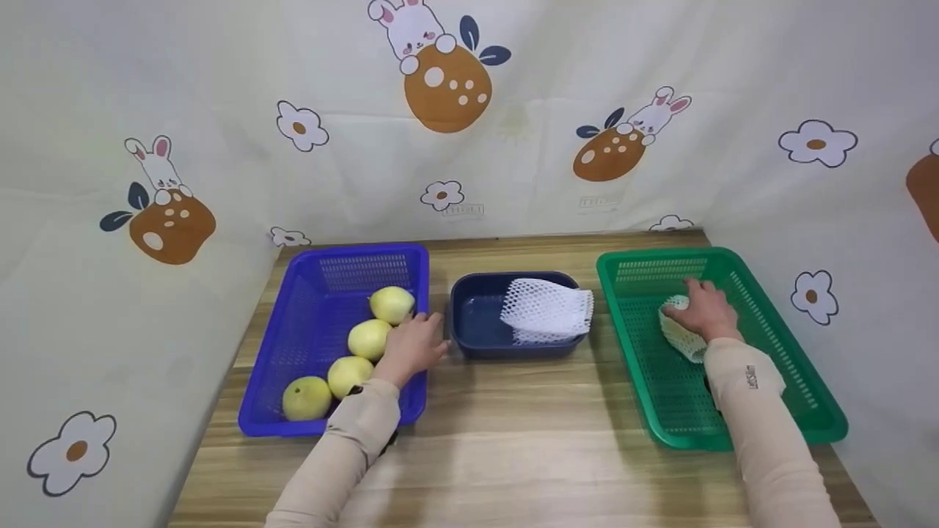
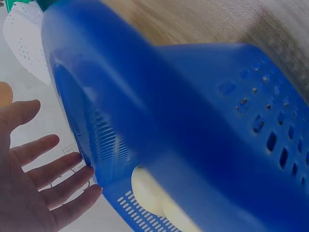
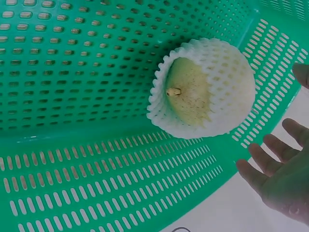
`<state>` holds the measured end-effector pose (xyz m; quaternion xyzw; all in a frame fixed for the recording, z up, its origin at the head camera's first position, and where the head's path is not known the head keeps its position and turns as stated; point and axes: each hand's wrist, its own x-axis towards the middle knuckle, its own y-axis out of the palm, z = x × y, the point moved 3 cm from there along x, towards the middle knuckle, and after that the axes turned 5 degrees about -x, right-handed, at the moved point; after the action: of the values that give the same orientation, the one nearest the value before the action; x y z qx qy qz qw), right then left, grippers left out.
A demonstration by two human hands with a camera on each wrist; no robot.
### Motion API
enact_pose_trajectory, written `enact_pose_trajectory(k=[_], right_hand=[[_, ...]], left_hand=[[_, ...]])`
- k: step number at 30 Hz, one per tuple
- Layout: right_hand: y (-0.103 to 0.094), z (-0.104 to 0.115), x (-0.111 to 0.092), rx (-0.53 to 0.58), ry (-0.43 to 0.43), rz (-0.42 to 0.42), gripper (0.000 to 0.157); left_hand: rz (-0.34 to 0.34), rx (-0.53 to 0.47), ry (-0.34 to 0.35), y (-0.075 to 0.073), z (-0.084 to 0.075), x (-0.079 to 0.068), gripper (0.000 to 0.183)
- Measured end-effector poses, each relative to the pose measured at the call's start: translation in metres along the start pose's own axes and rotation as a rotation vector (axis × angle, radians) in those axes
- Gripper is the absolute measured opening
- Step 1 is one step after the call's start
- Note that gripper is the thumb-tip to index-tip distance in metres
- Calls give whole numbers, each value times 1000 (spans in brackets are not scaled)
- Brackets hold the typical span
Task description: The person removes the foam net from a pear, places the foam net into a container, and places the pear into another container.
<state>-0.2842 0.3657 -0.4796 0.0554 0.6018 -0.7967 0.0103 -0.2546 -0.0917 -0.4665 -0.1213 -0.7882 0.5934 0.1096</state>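
In the head view my left hand is over the right rim of the blue basket, its spread fingers empty in the left wrist view. Several pale yellow pears lie bare in a slanting row in that basket. On the right, my right hand is above the green basket, beside a pear in a white foam net. The right wrist view shows the netted pear with its stem end uncovered, and the fingers apart from it.
Between the baskets stands a navy plastic tub with white foam nets lying over its right side. All three containers are on a wood-grain table. A pale printed cloth rises behind and at both sides.
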Motion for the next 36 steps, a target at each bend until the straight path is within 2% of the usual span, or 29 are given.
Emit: enact_pose_trajectory(k=[8, 15, 19, 24, 36], right_hand=[[14, -4, 0, 16, 28, 122, 89], [26, -12, -3, 30, 36, 163, 85], [31, -14, -3, 38, 40, 155, 81], [36, -17, -2, 54, 62, 132, 84], [38, -19, -4, 53, 56, -2, 77]], left_hand=[[-12, 3, 4, 2, 1, 0, 44], [-16, -3, 0, 3, 1, -1, 44], [-25, 1, 7, 3, 1, -2, 43], [-23, 14, 0, 2, 3, -2, 43], [-11, 11, 7, 2, 1, -3, 42]])
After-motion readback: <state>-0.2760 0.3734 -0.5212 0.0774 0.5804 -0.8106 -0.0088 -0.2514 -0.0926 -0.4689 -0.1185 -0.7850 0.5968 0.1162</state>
